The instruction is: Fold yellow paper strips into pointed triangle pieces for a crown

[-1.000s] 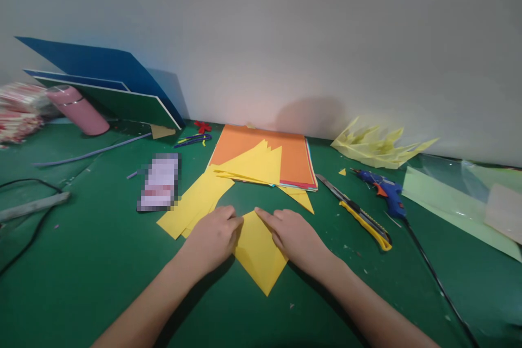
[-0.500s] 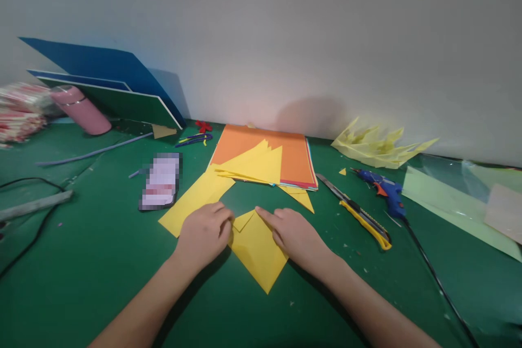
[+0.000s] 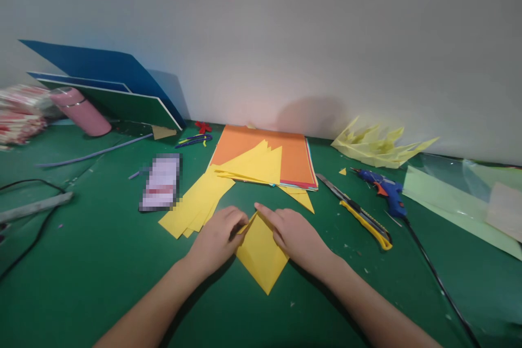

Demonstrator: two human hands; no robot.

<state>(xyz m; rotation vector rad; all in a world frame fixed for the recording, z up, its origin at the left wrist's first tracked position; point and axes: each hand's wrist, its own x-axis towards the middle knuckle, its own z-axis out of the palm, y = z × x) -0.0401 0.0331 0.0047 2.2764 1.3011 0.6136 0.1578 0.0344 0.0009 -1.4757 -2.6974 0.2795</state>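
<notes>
Bare forearms angled inward, left fingers curled (right forefinger extended)

- Support: green tabletop.
- Foreground: folded yellow sheet, one corner pointing nearward.
- Centre: stack of coloured sheets, orange uppermost; yellow strips fanned beside it.
- Left: blurred phone, pink bottle.
- Right: yellow-handled cutter, blue glue gun, pale yellow pointed paper form.

The left hand pinches a raised flap of a yellow sheet on the green bench; the right hand lies on its other side, one of its fingers stretched to the top corner. Beyond, yellow triangles rest on an orange-topped paper stack. A phone lies leftward, a yellow cutter and blue glue gun rightward.
</notes>
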